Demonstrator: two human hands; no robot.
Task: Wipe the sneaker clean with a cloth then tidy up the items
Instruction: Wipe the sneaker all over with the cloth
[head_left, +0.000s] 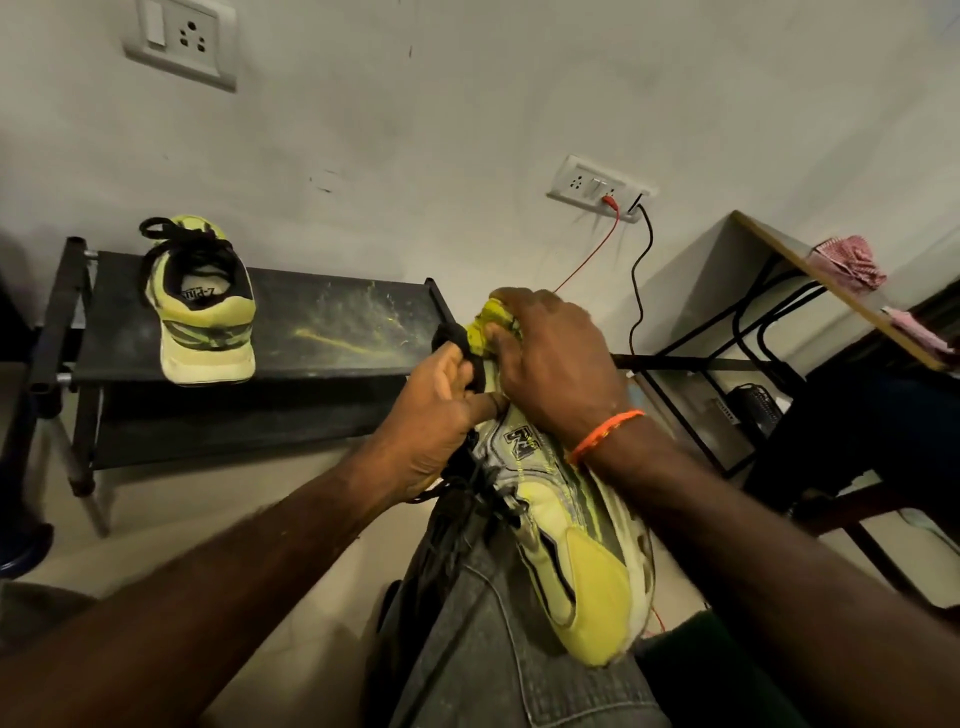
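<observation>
Sneaker (566, 545), yellow-green, lies across the person's lap, heel nearest. Right hand (550, 364) curls around a yellow cloth (485, 325) at the toe; left hand (431, 426) pinches the black tongue. Its mate (200, 306) sits at the left end of a dusty black rack (322, 332), open shelf beside it.

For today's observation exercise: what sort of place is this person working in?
Probably a room in a home: a low black shoe rack against a plain wall, wall sockets with cables, and a small desk.

Dim, warm indoor light with a greenish cast falls on the pale wall (467, 130), and the corners darken. Wide-angle distortion bends the shoe rack (260, 322) and desk (831, 291) outward. Both forearms blur softly near the bottom edge.
</observation>
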